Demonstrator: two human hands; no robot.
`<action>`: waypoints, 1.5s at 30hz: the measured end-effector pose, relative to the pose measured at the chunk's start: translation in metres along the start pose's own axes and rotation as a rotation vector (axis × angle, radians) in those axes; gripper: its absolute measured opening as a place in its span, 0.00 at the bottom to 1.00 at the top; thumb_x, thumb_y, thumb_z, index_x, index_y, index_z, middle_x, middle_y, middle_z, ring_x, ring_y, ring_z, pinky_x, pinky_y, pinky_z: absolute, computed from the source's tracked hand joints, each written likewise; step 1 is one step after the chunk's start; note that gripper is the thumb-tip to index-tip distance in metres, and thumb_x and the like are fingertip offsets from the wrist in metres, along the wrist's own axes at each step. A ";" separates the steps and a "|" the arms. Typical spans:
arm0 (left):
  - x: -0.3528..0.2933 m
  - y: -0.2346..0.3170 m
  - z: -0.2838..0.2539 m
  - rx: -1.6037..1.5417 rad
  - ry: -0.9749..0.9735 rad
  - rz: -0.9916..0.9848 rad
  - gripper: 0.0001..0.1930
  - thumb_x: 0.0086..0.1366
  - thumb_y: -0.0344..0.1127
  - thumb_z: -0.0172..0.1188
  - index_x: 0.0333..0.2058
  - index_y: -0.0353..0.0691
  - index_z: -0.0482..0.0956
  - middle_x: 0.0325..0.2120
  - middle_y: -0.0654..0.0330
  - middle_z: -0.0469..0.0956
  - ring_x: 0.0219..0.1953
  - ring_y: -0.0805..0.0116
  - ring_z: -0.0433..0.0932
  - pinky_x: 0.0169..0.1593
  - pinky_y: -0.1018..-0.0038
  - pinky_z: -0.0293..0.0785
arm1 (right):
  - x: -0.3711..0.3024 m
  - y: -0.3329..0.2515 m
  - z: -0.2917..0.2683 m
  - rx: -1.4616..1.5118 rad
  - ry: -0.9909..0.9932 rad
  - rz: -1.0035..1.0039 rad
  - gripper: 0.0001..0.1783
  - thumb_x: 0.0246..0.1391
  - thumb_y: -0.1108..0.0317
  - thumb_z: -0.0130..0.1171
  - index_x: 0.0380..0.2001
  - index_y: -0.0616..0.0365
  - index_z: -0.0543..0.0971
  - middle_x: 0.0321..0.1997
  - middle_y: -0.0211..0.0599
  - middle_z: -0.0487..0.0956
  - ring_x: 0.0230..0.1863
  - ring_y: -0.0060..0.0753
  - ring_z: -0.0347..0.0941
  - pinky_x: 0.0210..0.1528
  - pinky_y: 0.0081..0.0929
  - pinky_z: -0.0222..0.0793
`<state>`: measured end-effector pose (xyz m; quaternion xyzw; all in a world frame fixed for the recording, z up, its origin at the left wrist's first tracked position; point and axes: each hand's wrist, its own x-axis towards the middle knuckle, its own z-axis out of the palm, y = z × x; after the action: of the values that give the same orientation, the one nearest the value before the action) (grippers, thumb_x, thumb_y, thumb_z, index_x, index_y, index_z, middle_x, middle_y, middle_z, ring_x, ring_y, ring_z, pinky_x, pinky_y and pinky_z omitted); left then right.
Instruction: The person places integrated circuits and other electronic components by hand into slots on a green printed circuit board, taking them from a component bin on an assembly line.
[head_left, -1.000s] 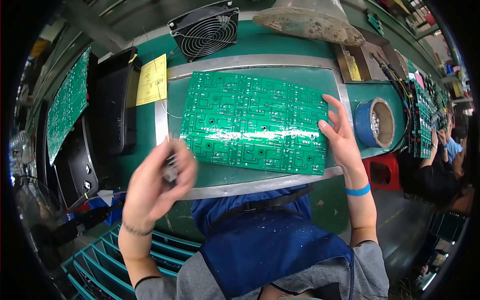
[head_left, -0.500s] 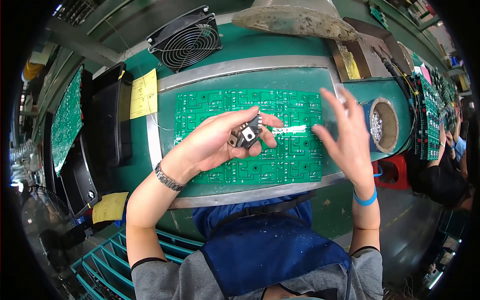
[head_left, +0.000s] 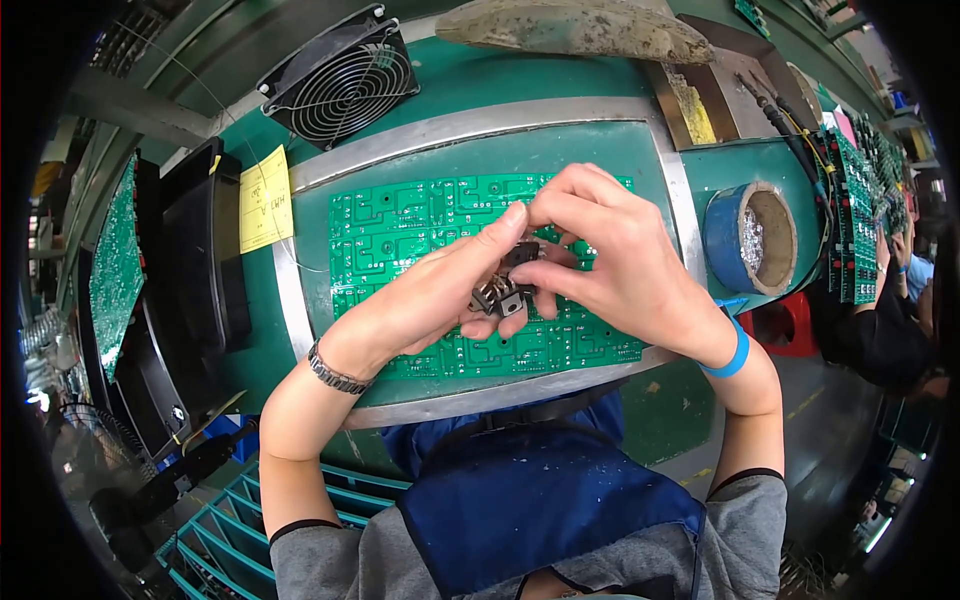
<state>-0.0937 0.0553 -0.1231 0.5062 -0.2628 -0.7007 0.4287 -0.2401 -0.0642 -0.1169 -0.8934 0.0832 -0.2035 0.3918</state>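
Note:
My left hand is cupped around several small black transistors with metal tabs and thin legs. From the right, my right hand reaches in, its thumb and fingers closed on one black transistor at the top of the bunch. Its fingertips partly hide that piece. Both hands are above a green circuit board panel, which lies flat on the green work surface within a metal frame. My forearms and hands cover the panel's middle.
A black fan stands at the back left, near a yellow paper tag. Black trays line the left side. On the right are a blue-sided roll, a metal box with soldering irons, and upright circuit boards.
My right hand has moved left from the panel's right edge to the transistors and closed on one. My left hand still holds the bunch. The view has shifted slightly.

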 end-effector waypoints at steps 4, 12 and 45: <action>-0.001 0.002 -0.011 -0.119 -0.035 -0.034 0.34 0.72 0.61 0.30 0.44 0.35 0.75 0.26 0.61 0.76 0.17 0.81 0.66 0.16 0.87 0.56 | 0.004 0.000 0.003 -0.032 0.014 -0.020 0.14 0.43 0.77 0.65 0.36 0.63 0.75 0.30 0.41 0.74 0.33 0.45 0.72 0.35 0.35 0.71; 0.001 0.000 -0.016 -0.153 0.079 0.091 0.25 0.74 0.48 0.40 0.45 0.28 0.77 0.25 0.62 0.75 0.18 0.82 0.63 0.16 0.87 0.52 | -0.010 0.036 -0.035 0.309 0.226 0.381 0.10 0.58 0.74 0.56 0.43 0.63 0.79 0.39 0.36 0.82 0.42 0.21 0.77 0.46 0.21 0.73; 0.000 -0.006 -0.043 -0.134 0.244 0.218 0.12 0.71 0.41 0.52 0.39 0.37 0.76 0.26 0.63 0.77 0.20 0.85 0.70 0.18 0.91 0.60 | -0.022 0.084 -0.041 0.181 0.164 0.536 0.10 0.49 0.64 0.68 0.31 0.58 0.84 0.30 0.26 0.78 0.32 0.16 0.66 0.36 0.18 0.62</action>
<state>-0.0552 0.0616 -0.1430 0.5261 -0.2147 -0.5994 0.5637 -0.2772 -0.1419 -0.1601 -0.7816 0.3291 -0.1709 0.5016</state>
